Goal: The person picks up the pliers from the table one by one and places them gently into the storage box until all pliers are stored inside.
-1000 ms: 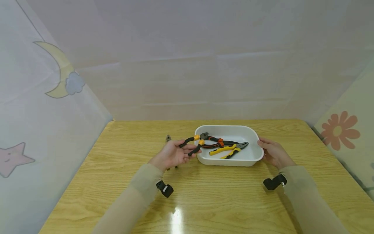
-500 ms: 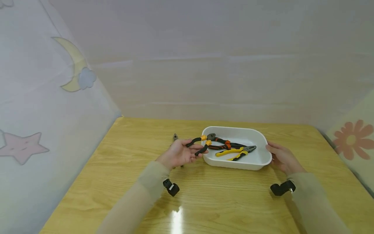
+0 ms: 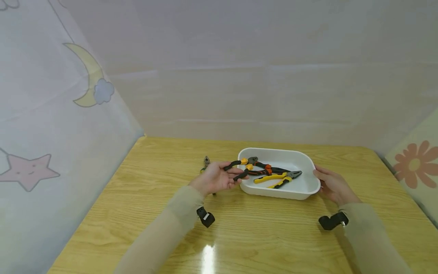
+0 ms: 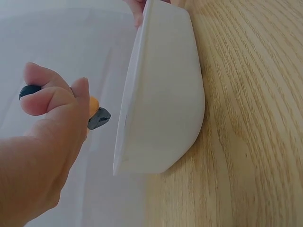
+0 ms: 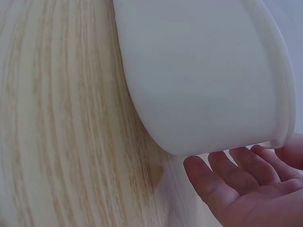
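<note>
My left hand [image 3: 219, 179] holds pliers [image 3: 244, 161] by their black grips with orange collars. Their handles are spread, and the dark metal head reaches over the left rim of a white tray [image 3: 270, 193]. In the left wrist view the pliers' grey head [image 4: 98, 119] sticks out past the fingers, above rim level. At the tray's right end my right hand [image 3: 335, 186] grips it, thumb at the rim and fingertips against the outer wall [image 5: 203, 94]. Inside lie yellow-and-black pliers [image 3: 273, 178] and red-and-black long-nose pliers [image 3: 265, 168], partly overlapped by the held pair.
Another pair of pliers [image 3: 207, 161] lies on the wooden table [image 3: 154, 175] left of the tray, mostly hidden behind my left hand. A pale cloth wall [image 3: 212, 95] rises behind the table's back edge, with patterned cloth on both sides.
The head view has turned slightly, shifting the scene rightward. My left hand has brought the pliers a little further right over the tray. The right hand keeps its hold on the tray.
</note>
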